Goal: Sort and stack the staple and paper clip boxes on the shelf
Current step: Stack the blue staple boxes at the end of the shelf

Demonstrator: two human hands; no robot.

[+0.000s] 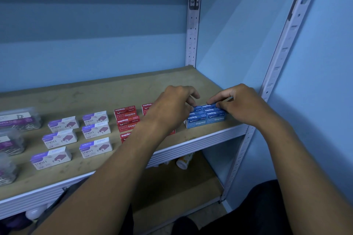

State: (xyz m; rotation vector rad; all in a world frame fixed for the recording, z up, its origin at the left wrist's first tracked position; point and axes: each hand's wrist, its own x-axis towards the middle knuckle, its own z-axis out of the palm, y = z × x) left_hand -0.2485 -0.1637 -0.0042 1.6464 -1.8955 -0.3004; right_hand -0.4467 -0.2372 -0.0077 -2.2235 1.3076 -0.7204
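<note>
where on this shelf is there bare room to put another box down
Free: the back strip of the shelf behind all the boxes, up to the wall. Crowded: the front, with white staple boxes, red staple boxes and the blue staple boxes under both hands.

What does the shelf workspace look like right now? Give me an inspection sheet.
Surface: wooden shelf board, bare at the back, with a white ribbed front edge.
Job's things: blue staple boxes packed together at the right end; red staple boxes beside them, partly hidden by the left forearm; white-and-purple staple boxes laid singly in two columns; clear paper clip boxes at the far left, blurred.
Clutter: small bottle lying on the lower shelf.
Grippers: left hand and right hand both have fingertips on the blue boxes' top rear edge.
Cables: nothing seen.
Surroundings: blue wall; white perforated uprights.
</note>
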